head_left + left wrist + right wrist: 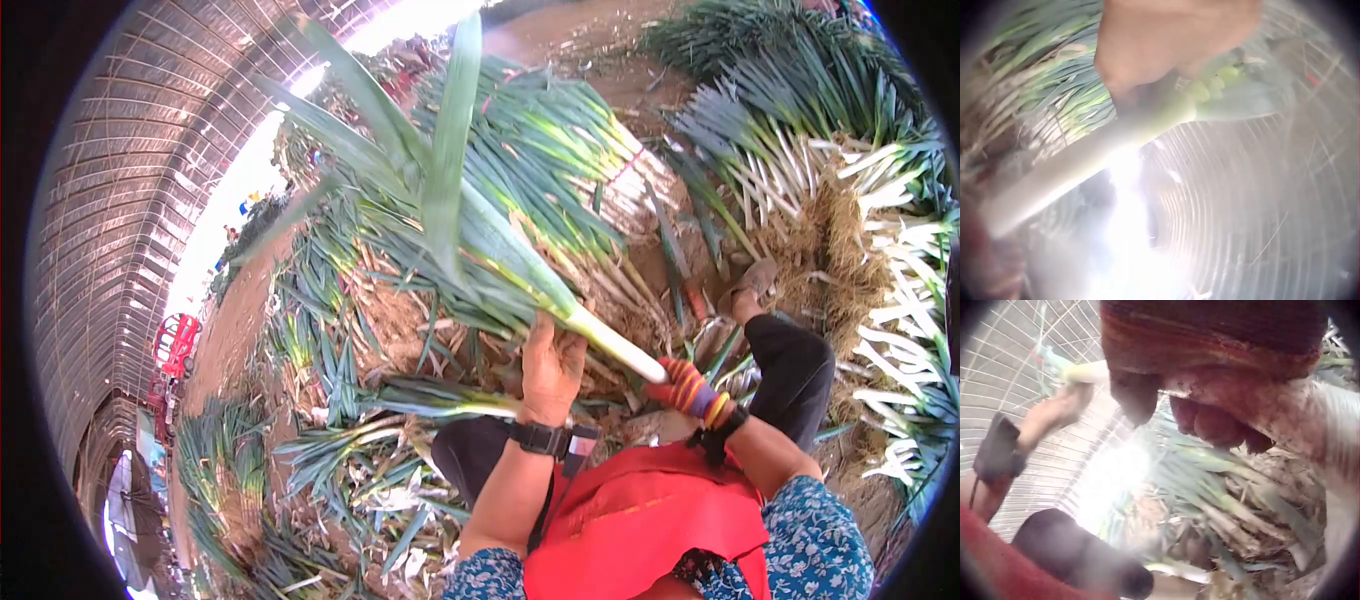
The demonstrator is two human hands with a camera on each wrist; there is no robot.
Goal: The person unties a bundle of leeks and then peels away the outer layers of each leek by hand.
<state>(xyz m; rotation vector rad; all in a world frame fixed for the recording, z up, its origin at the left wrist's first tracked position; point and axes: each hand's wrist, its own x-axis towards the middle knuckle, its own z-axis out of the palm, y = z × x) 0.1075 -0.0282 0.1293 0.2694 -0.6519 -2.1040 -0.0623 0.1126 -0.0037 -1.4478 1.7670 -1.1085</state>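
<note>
Leek (512,250), smooth white shank (618,348), flat blades (452,145) fanning far left, slants between both hands. Left hand (553,372), bare, grips mid-stalk; right hand (690,388), striped knit glove (700,397), grips white end. Shaggy-rooted leeks (775,175) heaped right.

A: Quick, clothes. Red apron (640,485), faint yellowish line across; that's clock centre, head view.
B: Sleeves blue with white flower print: right sleeve (815,540) at three, left sleeve (488,577) at eight.
A: Hands?
B: Right hand (688,390), one o'clock: striped glove (698,397), red, yellow, purple. Left hand (550,375), about eleven, bare.
A: Both wrists strapped, I can see from here.
B: Yep. Left strap (538,438), ten o'clock, black, boxy; thin dark cord (973,494) below it in the right wrist view. Right strap (735,418), one-thirty, black too.
A: Legs: dark trousers (802,365), knees at ten and one-thirty.
B: Got it. Brownish shoe (755,283), one o'clock, low-cut.
</note>
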